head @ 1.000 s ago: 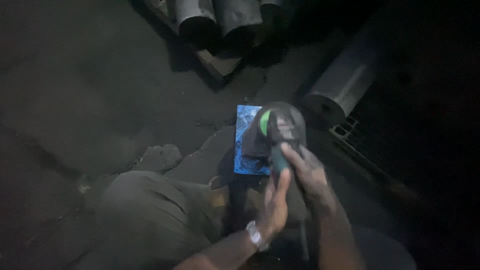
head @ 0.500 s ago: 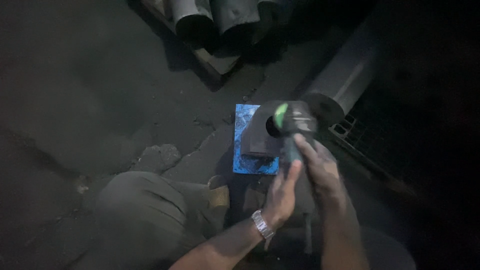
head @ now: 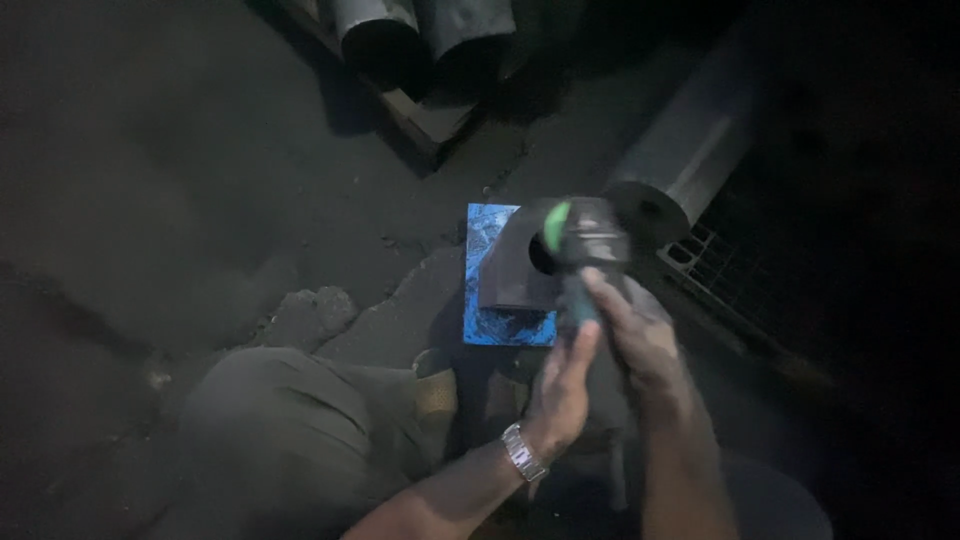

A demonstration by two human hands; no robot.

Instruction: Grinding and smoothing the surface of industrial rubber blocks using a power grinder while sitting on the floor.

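Dark steel piece (head: 515,270) lies on blue plate (head: 492,325); both hands (head: 640,335) grip closed round grinder (head: 580,255) (work seemingly unfinished).

The power tool (head: 580,255) is dark grey with a bright green patch and a teal handle. Under it lies a blue plate (head: 495,325) mottled with black swirls, carrying a brown-grey block (head: 512,275). The wristwatch (head: 523,452) is silver, the trousers (head: 290,430) olive, the floor (head: 180,180) dark grey.
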